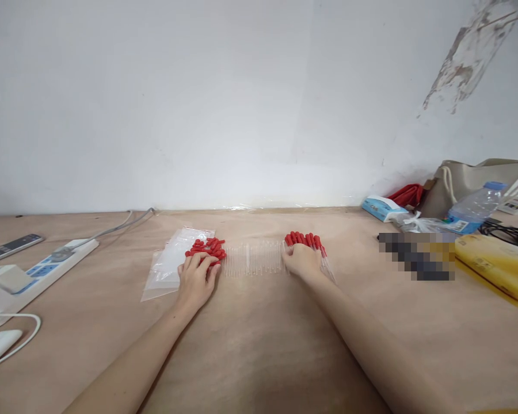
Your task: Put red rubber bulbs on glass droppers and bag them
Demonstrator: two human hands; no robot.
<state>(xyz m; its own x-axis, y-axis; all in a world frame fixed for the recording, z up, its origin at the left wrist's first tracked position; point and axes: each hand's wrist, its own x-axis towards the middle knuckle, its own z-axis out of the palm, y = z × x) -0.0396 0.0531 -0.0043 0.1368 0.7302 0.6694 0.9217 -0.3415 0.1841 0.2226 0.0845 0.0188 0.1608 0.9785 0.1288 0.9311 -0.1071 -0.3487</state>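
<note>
Loose red rubber dropper bulbs (213,246) lie in a pile left of the middle, partly over clear plastic bags (166,267). My left hand (196,279) rests at the pile's near edge, its fingers curled and thumb and forefinger closing around a red bulb. Thin clear glass dropper tubes (252,259) are laid side by side in a row between my hands. At the row's right end, my right hand (303,261) is closed on a glass tube; its fingertips are largely hidden. Just beyond it lie several droppers with red bulbs fitted (308,238), partly covered by the hand.
A white power strip (64,261) with plugs and cables stands at left, near a remote control (11,247). Toward the right are a tissue pack (382,208), a plastic bottle (477,207), a beige bag (453,178) and a yellow packet (496,264). A white wall borders the table's back.
</note>
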